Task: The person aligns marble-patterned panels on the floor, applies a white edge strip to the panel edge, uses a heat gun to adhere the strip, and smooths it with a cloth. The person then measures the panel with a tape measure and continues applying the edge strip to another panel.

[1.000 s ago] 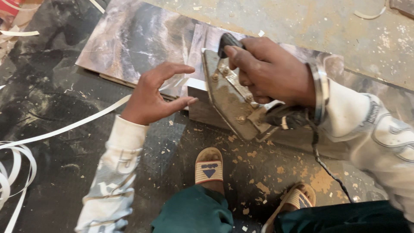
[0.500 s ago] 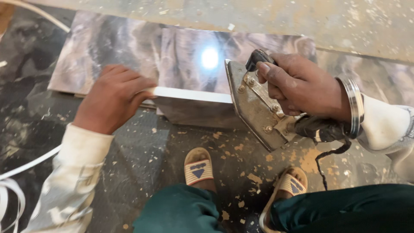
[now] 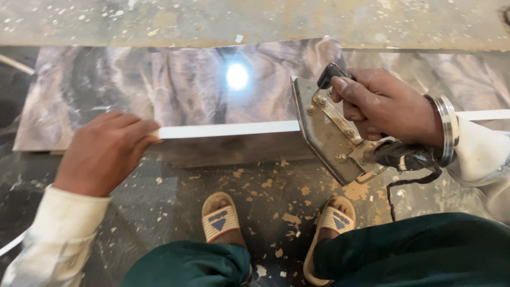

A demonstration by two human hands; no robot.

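Note:
A glossy marbled grey-purple panel (image 3: 175, 90) lies flat in front of me, a white edge strip (image 3: 228, 129) running along its near edge. My left hand (image 3: 103, 154) rests on the left end of that strip, fingers curled down onto it. My right hand (image 3: 388, 109) grips the black handle of an old metal flat iron (image 3: 326, 135), whose soleplate is tilted against the panel's near edge over the strip. A metal bangle (image 3: 446, 127) circles my right wrist. The iron's black cord (image 3: 409, 178) hangs below it.
A dusty, speckled board (image 3: 265, 21) lies beyond the panel. The dark floor is littered with wood chips and scraps. My two sandalled feet (image 3: 220, 218) stand just below the panel's edge. A loose white strip (image 3: 10, 244) trails at the far left.
The view has closed in on the panel's near edge. My left hand has slid left along the white strip and pressed down, while the iron stays against the edge on the right.

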